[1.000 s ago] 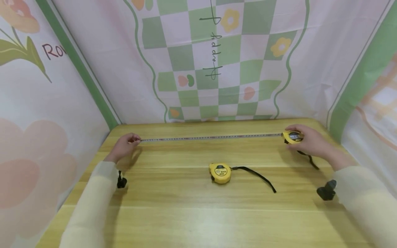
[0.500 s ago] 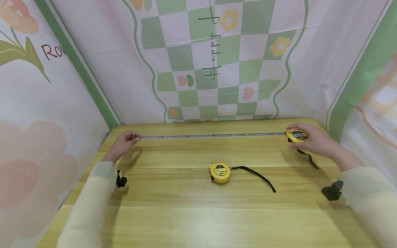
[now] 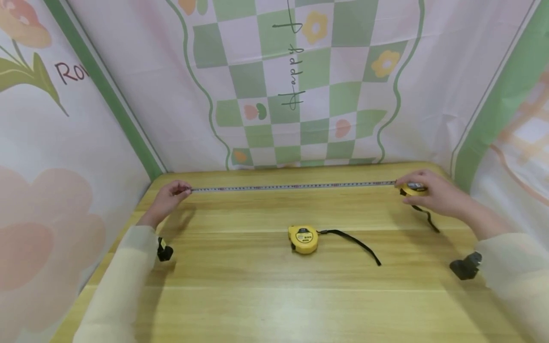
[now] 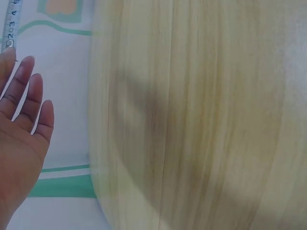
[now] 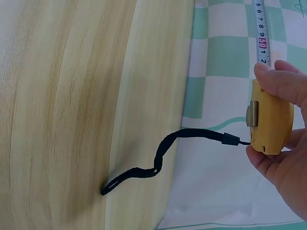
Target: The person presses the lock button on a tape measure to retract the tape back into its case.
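Head view: hands [image 3: 168, 197] [image 3: 442, 193] hold a yellow case [image 3: 415, 191] and its extended tape [image 3: 296, 186].

- Two hands [image 3: 169, 197] [image 3: 443, 194]
- Two sleeves [image 3: 120, 286] [image 3: 521, 274]
- Two yellow tape measures [image 3: 305, 239] [image 5: 276, 120]
- One stretched tape blade [image 3: 296, 186]
- Two black straps [image 3: 354, 241] [image 5: 165, 143]
- Two black wrist cameras [image 3: 165, 251] [image 3: 465, 267]
- One wooden table [image 3: 257, 271]
- Two printed yellow flowers [image 3: 315, 27] [image 3: 386, 63]

The left wrist view's top edge crops the measuring tape [image 4: 12, 26].
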### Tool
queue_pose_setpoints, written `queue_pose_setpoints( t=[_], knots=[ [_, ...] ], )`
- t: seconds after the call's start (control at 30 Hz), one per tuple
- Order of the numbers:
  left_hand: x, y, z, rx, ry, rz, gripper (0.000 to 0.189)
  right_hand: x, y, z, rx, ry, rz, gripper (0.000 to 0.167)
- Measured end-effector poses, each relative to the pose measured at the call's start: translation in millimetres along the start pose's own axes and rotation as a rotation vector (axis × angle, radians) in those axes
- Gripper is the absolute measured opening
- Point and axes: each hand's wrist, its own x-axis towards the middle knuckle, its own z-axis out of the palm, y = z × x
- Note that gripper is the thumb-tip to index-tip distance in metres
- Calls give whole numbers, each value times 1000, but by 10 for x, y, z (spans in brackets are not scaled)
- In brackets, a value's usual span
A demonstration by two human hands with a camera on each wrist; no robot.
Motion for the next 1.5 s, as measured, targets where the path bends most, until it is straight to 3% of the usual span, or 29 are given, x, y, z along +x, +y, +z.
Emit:
queue_pose_setpoints(
  t=[0.23,0.6,1.13,1.5],
  knots=[
    [-87,175,-13,7,-1,-5,23,-25,-58,-27,-56,-4,-14,33],
    [-11,-12,2,7,-3,7,26,-49,-67,-37,-110,-6,-24,32],
    [-15,16,16,-9,-37,-4,24,-72,-49,24,-118,-12,-4,32],
    [-9,20,12,9,-44,-14,25,-108,25,19,-122,51,-28,33]
  ],
)
